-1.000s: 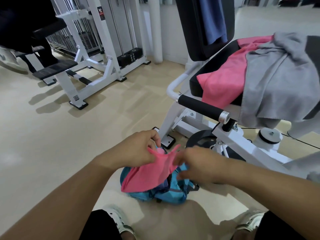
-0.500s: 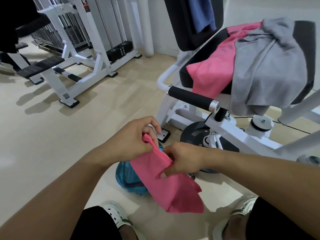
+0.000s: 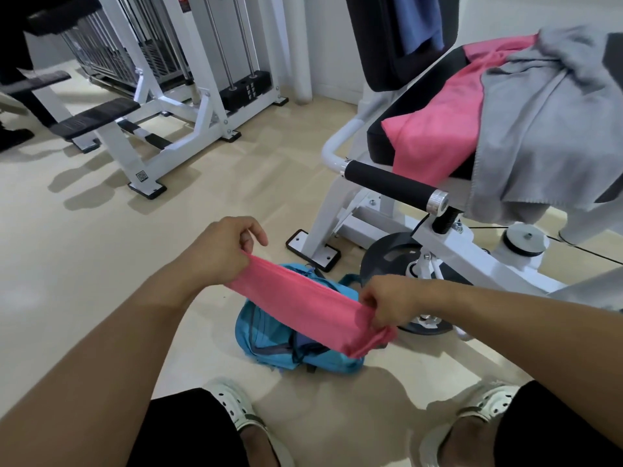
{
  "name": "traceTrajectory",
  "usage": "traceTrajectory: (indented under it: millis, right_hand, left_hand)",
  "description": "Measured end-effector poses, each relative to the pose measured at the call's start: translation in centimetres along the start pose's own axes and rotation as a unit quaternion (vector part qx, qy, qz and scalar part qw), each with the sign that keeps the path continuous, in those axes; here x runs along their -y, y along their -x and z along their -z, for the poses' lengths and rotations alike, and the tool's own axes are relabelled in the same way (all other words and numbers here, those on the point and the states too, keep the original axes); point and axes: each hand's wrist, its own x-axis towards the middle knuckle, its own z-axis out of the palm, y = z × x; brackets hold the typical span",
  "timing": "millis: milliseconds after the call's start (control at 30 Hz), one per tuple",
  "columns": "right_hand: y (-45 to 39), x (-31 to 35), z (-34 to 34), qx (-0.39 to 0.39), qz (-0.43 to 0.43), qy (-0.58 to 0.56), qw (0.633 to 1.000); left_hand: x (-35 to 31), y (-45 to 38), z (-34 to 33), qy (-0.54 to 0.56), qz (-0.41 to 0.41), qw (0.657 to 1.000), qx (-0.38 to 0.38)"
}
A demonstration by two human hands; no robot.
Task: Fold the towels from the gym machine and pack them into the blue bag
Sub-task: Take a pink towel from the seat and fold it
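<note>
Pink towel [image 3: 305,306], drawn out into a long narrow band, held in the air directly above the blue bag [image 3: 269,342]. Upper end of the band gripped by the left hand [image 3: 219,251], up and to the left of the bag, fingers curled round the cloth, thumb and forefinger bent above it. Lower end bunched and pinched in the curled fingers of the right hand [image 3: 387,303], just right of the bag, with a crumpled tail of cloth hanging below the knuckles. Bag lying on the pale floor [image 3: 101,251], mouth open, dark lining visible inside; contents beyond that not discernible. Feet in white perforated clogs, one [image 3: 236,404] just below the bag and one [image 3: 485,404] below and to its right, with black shorts at the lower edge. Up and to the right of the bag, white gym machine [image 3: 448,247] with a black padded seat and a black foam handle. On that seat, second pink towel [image 3: 438,129], partly overlapped by a rumpled grey towel [image 3: 539,129] draped over the seat edge. Blue cloth [image 3: 419,21] hanging over the machine's upright backrest. Well up and to the left of the bag, white weight machine [image 3: 175,96] with black footplates and a weight stack.
</note>
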Motion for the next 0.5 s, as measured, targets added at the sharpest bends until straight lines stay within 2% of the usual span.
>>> traceTrajectory:
  millis: [100, 167, 367, 500]
  right_hand:
    - [0.4, 0.0, 1.2, -0.043, 0.014, -0.016, 0.999]
    - [1.1, 0.8, 2.1, -0.075, 0.049, -0.044, 0.995]
    - [3.4, 3.5, 2.9, -0.189, 0.149, -0.139, 0.961]
    - [4.3, 3.6, 3.4, -0.188, 0.168, -0.183, 0.950]
  left_hand:
    - [0.6, 0.1, -0.4, -0.110, 0.063, 0.984, 0.123]
    - [0.2, 0.5, -1.1, -0.126, 0.068, 0.970, 0.196]
    - [-2.5, 1.7, -3.9, 0.055, -0.043, 0.963, 0.262]
    - [-3.5, 2.1, -4.7, 0.112, -0.078, 0.954, 0.265]
